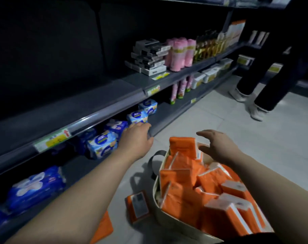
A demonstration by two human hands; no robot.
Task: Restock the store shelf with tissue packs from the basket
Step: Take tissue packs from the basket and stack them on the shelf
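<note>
Head view: blurred blue packs (102,146) past left hand (136,140)

Orange rectangular tissue packs (183,175) at 5 o'clock: thin plastic film wrap, glossy, creased. Cream soft-sided basket (164,221): matt, cloth or coated fabric, can't tell which. Its dark strap handle (154,155): matt too. Dark grey metal shelf (90,104) at 10 o'clock: painted, matt, smooth. Clear plastic price rail (97,118) on its front edge: shiny. Blue-and-white soft packs (102,144) under it: glossy film. Light grey floor tiles (237,134) at 2 o'clock: smooth, low sheen.
</note>
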